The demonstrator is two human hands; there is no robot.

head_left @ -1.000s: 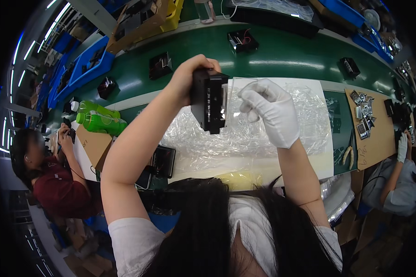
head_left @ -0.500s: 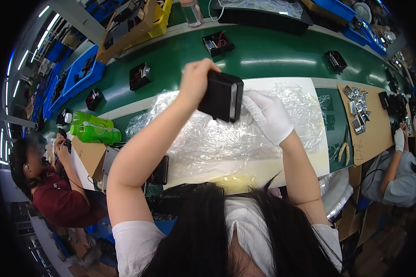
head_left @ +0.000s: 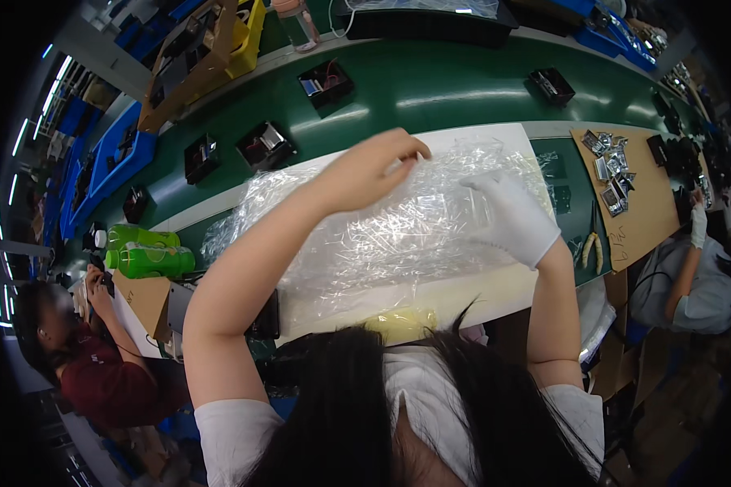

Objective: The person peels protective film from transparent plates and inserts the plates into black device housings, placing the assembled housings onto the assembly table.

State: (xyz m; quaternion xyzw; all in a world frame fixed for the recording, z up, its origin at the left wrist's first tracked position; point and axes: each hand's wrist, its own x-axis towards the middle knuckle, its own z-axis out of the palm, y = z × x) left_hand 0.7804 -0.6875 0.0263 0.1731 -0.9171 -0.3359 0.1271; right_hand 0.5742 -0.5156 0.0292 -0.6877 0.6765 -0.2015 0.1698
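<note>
My bare left hand [head_left: 375, 169] hangs over a sheet of clear plastic film [head_left: 357, 268], its thumb and curled fingers apart with nothing between them. To its right, my right hand [head_left: 516, 217] in a white glove is above the same film, fingers spread and holding nothing. The film lies crumpled and glossy over a white board [head_left: 499, 302]. Beyond my left forearm, an open black box [head_left: 266, 146] with parts inside sits on the green conveyor belt [head_left: 447, 77].
More open black boxes [head_left: 325, 84] stand along the belt. Green bottles [head_left: 150, 260] are at left beside a cardboard piece [head_left: 144, 302]. Metal parts [head_left: 613, 172] lie on cardboard [head_left: 646, 231] at right. Co-workers sit on both sides. A yellow-handled tool [head_left: 593, 252] lies nearby.
The black box that my hands held has left them, and an open black box now sits on the belt at left. My hands have come apart over the film. The view has shifted slightly.
</note>
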